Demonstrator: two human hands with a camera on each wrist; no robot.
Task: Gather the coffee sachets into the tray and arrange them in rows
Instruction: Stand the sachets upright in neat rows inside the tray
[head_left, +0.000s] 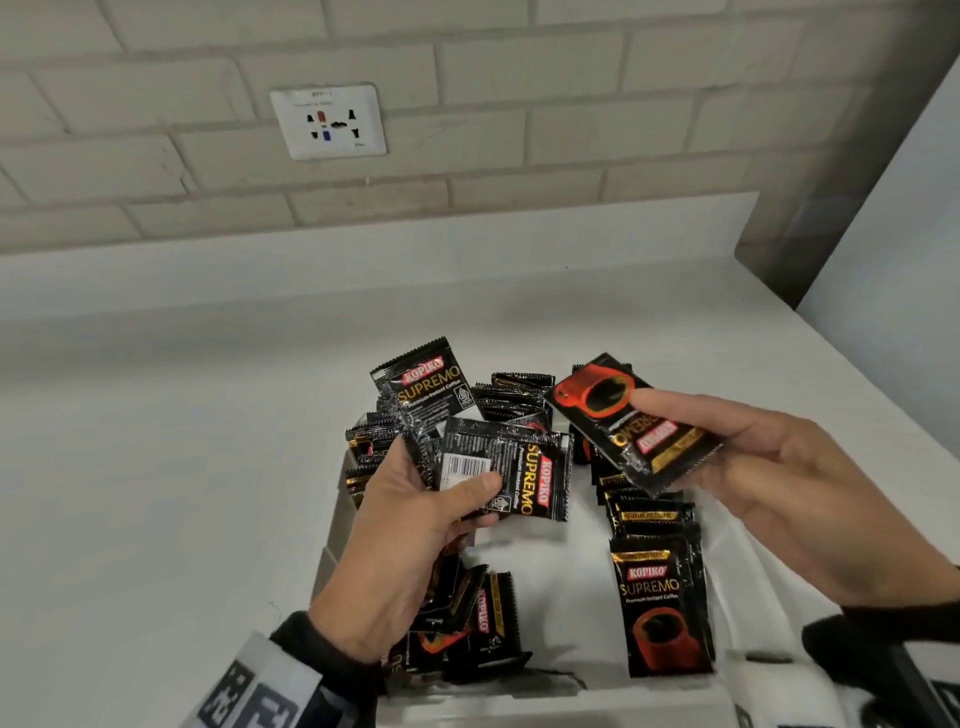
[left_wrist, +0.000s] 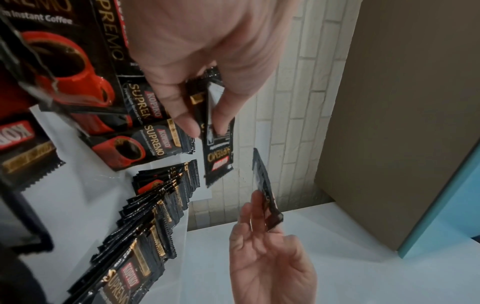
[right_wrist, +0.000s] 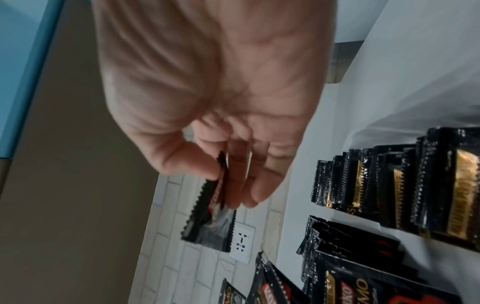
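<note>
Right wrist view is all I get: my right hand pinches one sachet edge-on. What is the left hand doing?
Observer: The left hand grips a bundle of sachets, fanned out, thumb by a barcode.
Operator: Which face of my held sachet is up?
Observer: In the head view the right hand shows the held sachet with its red cup print facing up.
Operator: Is the tray's left side in rows?
Observer: No. By the tray left wall, the loose sachets lie crossed; the right-side row is lined up.
</note>
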